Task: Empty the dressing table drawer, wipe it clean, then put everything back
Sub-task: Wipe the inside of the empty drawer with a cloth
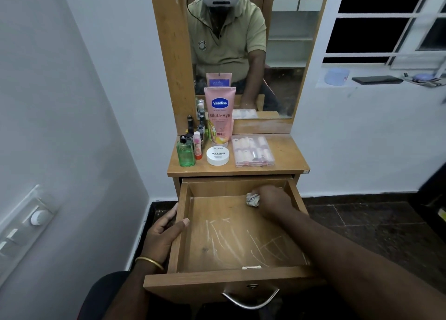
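Observation:
The wooden drawer (231, 237) stands pulled out, its bottom bare with pale scratch marks. My right hand (272, 200) grips a crumpled white cloth (252, 200) at the drawer's far right corner. My left hand (161, 233) holds the drawer's left wall, thumb over the rim. On the table top (284, 160) stand a pink Vaseline tube (219, 117), a green bottle (185, 153), a small orange-capped stick (197, 145), dark nail polish bottles (200, 122), a white nail polish remover tub (218, 155) and a clear box of fake nails (253, 151).
A mirror (241, 47) rises behind the table top and reflects a person. A grey wall with a switch panel (26, 223) runs on the left. A metal handle (251, 298) sits on the drawer front. Dark tiled floor (374, 228) lies to the right under a window ledge.

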Demonstrator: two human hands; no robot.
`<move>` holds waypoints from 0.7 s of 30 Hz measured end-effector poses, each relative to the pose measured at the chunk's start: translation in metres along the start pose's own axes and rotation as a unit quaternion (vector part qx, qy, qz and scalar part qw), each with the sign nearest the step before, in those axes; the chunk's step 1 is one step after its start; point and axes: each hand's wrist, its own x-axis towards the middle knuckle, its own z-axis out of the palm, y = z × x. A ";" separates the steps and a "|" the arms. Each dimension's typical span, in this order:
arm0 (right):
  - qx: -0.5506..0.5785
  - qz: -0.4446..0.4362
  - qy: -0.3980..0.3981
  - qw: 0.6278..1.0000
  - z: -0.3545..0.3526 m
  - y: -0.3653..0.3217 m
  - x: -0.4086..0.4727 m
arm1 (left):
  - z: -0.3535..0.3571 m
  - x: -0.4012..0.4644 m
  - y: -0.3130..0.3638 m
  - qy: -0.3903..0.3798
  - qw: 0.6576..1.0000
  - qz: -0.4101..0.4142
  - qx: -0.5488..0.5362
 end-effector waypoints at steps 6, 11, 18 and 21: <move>-0.001 0.034 0.014 0.999 0.018 -0.043 -0.001 | 0.001 -0.001 0.002 -0.001 1.000 0.000 0.007; -0.025 -0.057 0.000 0.998 0.031 -0.089 -0.005 | 0.001 0.000 0.002 0.002 1.000 -0.002 -0.001; -0.055 -0.266 -0.109 0.956 0.035 -0.111 -0.006 | 0.001 0.000 0.001 0.002 1.000 0.004 -0.016; -0.040 -0.302 -0.142 0.942 0.030 -0.082 0.000 | 0.002 -0.001 0.000 0.004 1.000 0.002 -0.018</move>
